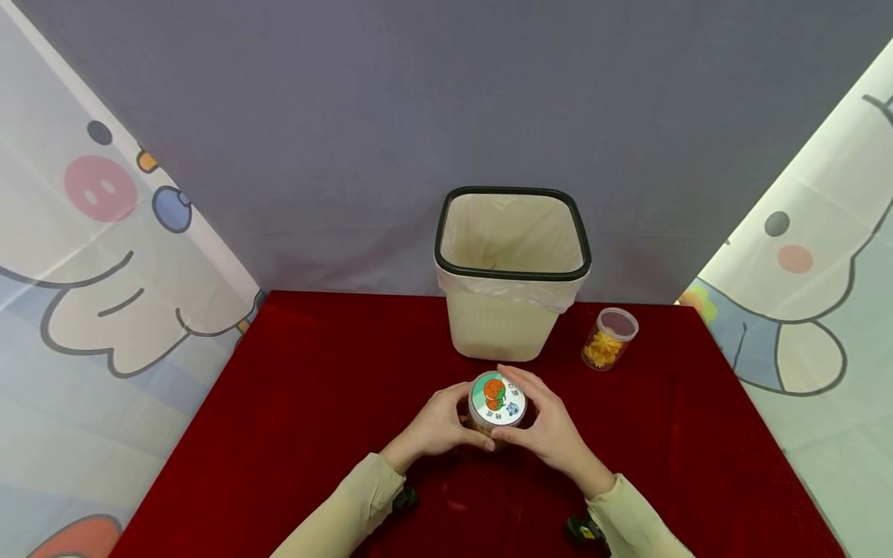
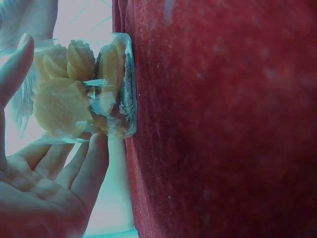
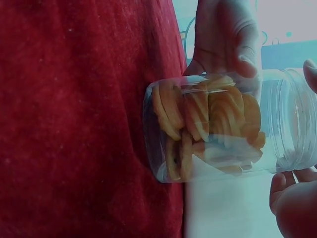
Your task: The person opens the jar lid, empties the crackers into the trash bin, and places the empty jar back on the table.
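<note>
A clear plastic jar [image 1: 497, 403] of yellow-brown cookies stands upright on the red table [image 1: 314, 403], a little in front of the bin. Its lid [image 1: 496, 395] is white and teal with an orange print. My left hand [image 1: 446, 422] curls round the jar's left side. My right hand [image 1: 547, 426] wraps the right side, fingers up at the lid's rim. In the left wrist view the thumb and fingers [image 2: 91, 158] lie against the jar [image 2: 84, 89]. In the right wrist view the right fingertips [image 3: 290, 191] sit at the threaded neck of the jar [image 3: 208, 129].
A cream waste bin [image 1: 512, 310] with a black rim and a plastic liner stands at the table's back middle. A second, smaller clear jar [image 1: 609, 339] of yellow cookies stands to its right. Cartoon-printed curtains hang on both sides.
</note>
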{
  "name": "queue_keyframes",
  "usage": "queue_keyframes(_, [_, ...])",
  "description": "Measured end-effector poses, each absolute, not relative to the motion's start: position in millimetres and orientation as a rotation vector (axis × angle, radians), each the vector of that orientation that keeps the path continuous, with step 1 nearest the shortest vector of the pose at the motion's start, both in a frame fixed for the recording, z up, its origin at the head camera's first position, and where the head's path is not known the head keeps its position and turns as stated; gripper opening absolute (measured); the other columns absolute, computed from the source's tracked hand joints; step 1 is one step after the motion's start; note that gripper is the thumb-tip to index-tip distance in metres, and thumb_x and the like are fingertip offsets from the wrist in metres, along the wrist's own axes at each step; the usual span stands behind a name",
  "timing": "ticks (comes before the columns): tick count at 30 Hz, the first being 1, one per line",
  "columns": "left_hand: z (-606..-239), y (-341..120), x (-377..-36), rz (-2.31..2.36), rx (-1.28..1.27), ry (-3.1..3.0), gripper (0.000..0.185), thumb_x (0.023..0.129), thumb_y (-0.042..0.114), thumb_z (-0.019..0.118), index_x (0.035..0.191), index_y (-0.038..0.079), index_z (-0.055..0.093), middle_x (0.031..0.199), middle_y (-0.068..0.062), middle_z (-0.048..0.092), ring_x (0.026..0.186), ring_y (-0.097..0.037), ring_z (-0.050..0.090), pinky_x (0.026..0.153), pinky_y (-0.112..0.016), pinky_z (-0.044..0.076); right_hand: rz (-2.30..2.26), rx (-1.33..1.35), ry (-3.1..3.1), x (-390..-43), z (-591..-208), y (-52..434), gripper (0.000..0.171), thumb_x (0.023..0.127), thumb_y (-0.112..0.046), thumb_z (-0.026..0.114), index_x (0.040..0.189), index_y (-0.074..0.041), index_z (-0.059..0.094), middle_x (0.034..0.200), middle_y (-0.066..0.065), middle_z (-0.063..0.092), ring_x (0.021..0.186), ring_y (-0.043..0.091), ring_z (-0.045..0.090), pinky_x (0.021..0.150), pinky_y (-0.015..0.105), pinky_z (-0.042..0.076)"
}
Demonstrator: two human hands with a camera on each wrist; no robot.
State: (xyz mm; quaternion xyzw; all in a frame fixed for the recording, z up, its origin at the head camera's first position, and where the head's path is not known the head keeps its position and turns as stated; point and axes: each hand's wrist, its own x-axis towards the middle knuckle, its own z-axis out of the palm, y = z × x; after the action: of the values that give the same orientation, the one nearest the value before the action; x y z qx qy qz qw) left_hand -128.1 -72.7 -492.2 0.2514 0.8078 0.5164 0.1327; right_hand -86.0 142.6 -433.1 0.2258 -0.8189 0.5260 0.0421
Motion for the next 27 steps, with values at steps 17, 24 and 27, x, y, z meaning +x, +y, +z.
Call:
queue_keyframes(17, [-493, -71, -128, 1.491, 0.723, 2.353, 0.081, 0.069, 0.038, 0.093, 0.139, 0.023, 0.056, 0.124, 0.01, 0.06, 0.116, -0.011, 0.057, 0.084, -0.025, 0.053, 1.674, 0.717, -2.412, -88, -427, 145, 0.083, 0.073, -0.005, 0.089, 0.145, -0.002, 0.049, 0.147, 0.018, 0.046, 0.13, 0.029, 0.047, 0.103, 0.017, 0.034])
queue_keyframes(24, [-494, -72, -128, 1.468, 0.731, 2.372, 0.094, 0.069, 0.038, 0.092, 0.149, 0.022, 0.046, 0.132, 0.009, 0.058, 0.119, -0.012, 0.056, 0.084, -0.026, 0.053, 1.713, 0.694, -2.387, -96, -443, 156, 0.085, 0.073, 0.002, 0.087, 0.147, 0.001, 0.046, 0.15, 0.018, 0.043, 0.133, 0.025, 0.044, 0.103, 0.017, 0.035])
queue_keyframes(27, [-493, -72, -128, 1.464, 0.732, 2.378, 0.094, 0.069, 0.038, 0.093, 0.149, 0.024, 0.046, 0.133, 0.01, 0.058, 0.118, -0.011, 0.056, 0.084, -0.026, 0.053, 1.739, 0.684, -2.36, -103, -458, 162, 0.087, 0.072, 0.004, 0.087, 0.148, -0.001, 0.044, 0.152, 0.016, 0.041, 0.137, 0.023, 0.04, 0.105, 0.016, 0.034])
